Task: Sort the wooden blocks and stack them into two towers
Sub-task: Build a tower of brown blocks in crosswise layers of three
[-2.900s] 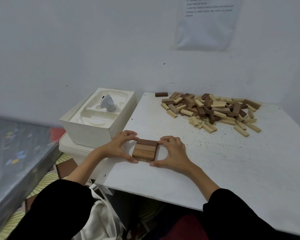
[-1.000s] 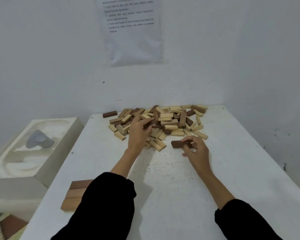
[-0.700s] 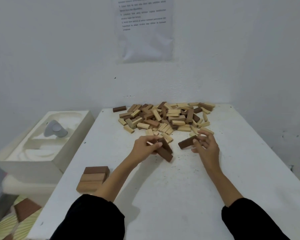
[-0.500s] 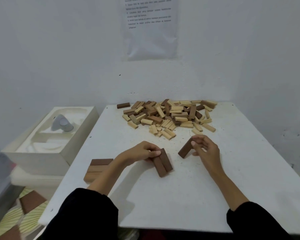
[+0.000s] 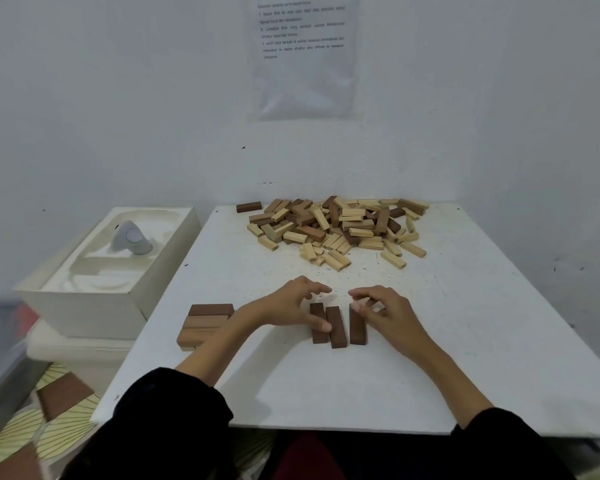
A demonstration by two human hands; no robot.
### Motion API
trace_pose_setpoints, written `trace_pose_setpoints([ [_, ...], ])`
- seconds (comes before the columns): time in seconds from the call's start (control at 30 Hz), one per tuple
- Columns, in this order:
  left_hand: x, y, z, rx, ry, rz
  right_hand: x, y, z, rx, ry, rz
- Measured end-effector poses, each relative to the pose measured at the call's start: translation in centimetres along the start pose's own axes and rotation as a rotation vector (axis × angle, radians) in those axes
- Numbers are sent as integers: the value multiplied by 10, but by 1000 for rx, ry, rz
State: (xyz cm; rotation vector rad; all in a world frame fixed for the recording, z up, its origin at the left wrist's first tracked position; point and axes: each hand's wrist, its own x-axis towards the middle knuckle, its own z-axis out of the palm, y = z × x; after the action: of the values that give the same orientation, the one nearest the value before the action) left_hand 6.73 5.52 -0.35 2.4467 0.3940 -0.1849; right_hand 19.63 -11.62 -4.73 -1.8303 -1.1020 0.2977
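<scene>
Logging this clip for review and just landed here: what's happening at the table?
A person works at the white table. The left hand holds two dark blocks flat on it; the right hand pinches a third dark block beside them. A short stack sits near the left edge, the mixed pile farther back.

Single head-worn wide-angle view, looking forward and down from the near edge of the white table [image 5: 465, 341] toward the wall [image 5: 118, 98] behind it. Close in: left hand [image 5: 288, 306] and right hand [image 5: 385, 313], holding the dark blocks [image 5: 336, 327], sit mid-frame, sleeves [image 5: 174, 427] at the bottom edge, block pile [image 5: 336, 226] farther back. The frame also takes in a cream box [image 5: 84, 306] off the table's left side and a printed sheet [image 5: 305, 57] at the top.
</scene>
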Motion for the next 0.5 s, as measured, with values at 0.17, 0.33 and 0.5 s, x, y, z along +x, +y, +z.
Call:
trace_pose_setpoints([
  [0.17,-15,-14,21,0,63,25,-5,9,-23,-241,-402,71],
  [0.33,-16,-15,35,-53,183,123,-4,7,-14,-235,-382,-25],
  [0.5,-15,-17,36,-53,184,132,-7,4,-14,-265,-368,-7],
])
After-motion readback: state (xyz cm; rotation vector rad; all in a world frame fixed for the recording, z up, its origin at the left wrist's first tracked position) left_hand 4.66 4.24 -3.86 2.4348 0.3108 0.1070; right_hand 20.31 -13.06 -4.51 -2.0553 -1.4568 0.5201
